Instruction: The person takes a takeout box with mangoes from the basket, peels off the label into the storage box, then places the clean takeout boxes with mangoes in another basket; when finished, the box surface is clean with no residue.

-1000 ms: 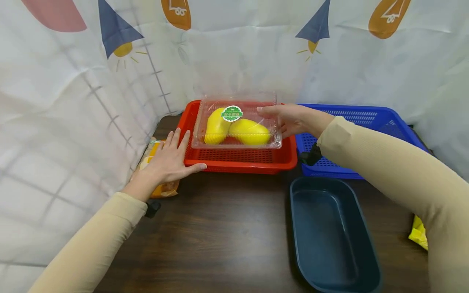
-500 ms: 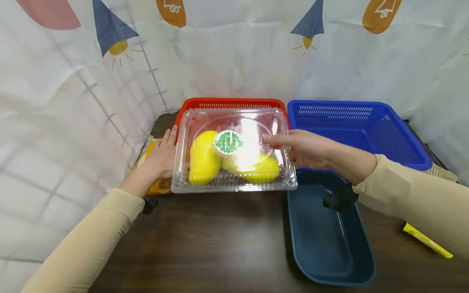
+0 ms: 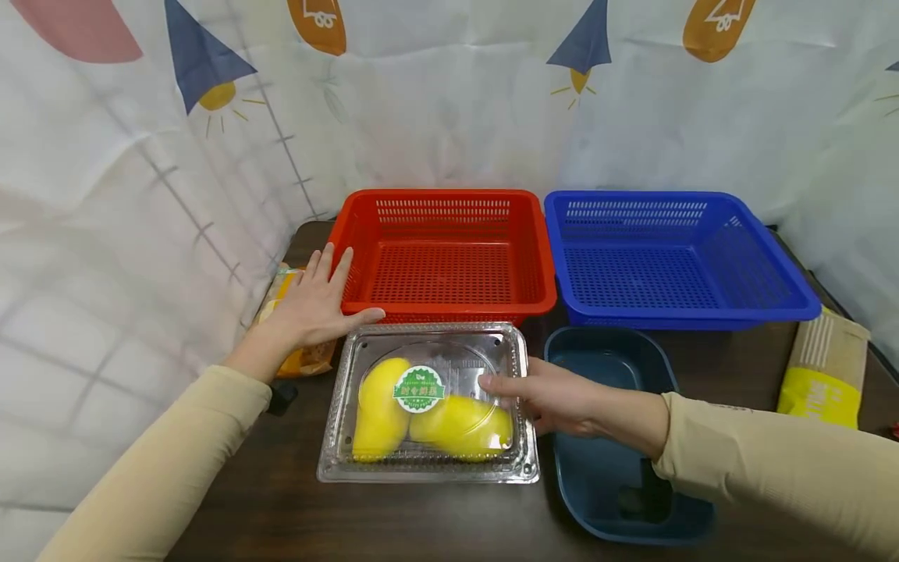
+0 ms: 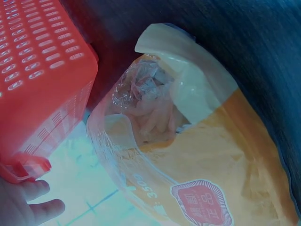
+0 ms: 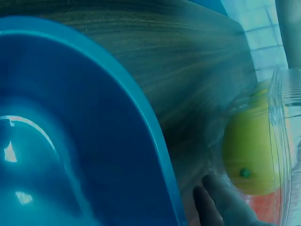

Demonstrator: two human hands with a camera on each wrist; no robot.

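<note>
Room and edges: dark wood-grain worktop (image 3: 281,484) shows as a wide strip on the near side of the red slotted plastic basket (image 3: 449,309); white printed curtain (image 3: 449,117) rises close behind that basket. Blue perforated plastic basket (image 3: 691,314) is just beside the red basket, on its right. Pose: left hand (image 3: 312,304) lies at the red basket's near-left corner, fingers straight and spread, thumb towards the near rim; contact with the rim cannot be confirmed. Right arm reaches in from the right; right hand (image 3: 555,398) grips a clear rectangular plastic box (image 3: 435,347) by its right edge, thumb on the lid. Containers: box is just in front of the red basket, holding two yellow oblong fruits (image 3: 382,410), round green label (image 3: 419,389) on the lid; cannot tell whether its base touches. Dark-blue rounded tray (image 3: 590,484) sits to the red basket's near right, partly under the right forearm. Orange-and-clear packet (image 3: 302,359) lies by its near-left corner.
</note>
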